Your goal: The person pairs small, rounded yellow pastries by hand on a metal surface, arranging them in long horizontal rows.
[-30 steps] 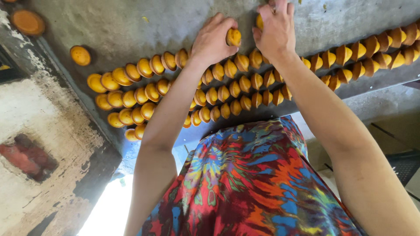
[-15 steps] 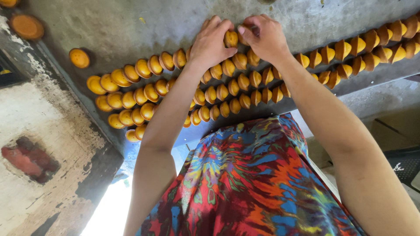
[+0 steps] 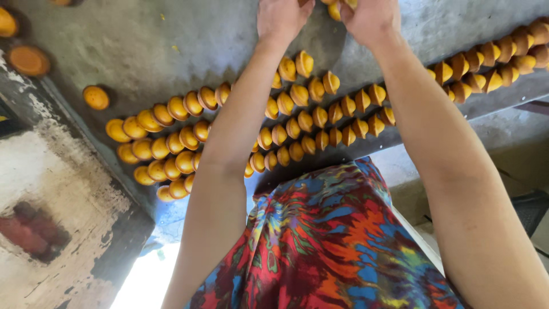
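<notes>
Orange cup [image 3: 338, 6] — gripped in right hand [image 3: 372, 20].

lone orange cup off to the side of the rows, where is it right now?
Head view, left side: the lone orange cup sits by itself on the grey slab, just up-left of the rows of orange cups, below a larger orange disc.

bare grey slab [image 3: 171, 34] lies open at eleven o'clock of the hands. rows of orange clay cups [image 3: 297, 123] block six o'clock; a lone cup [image 3: 95, 97] sits at nine.
</notes>
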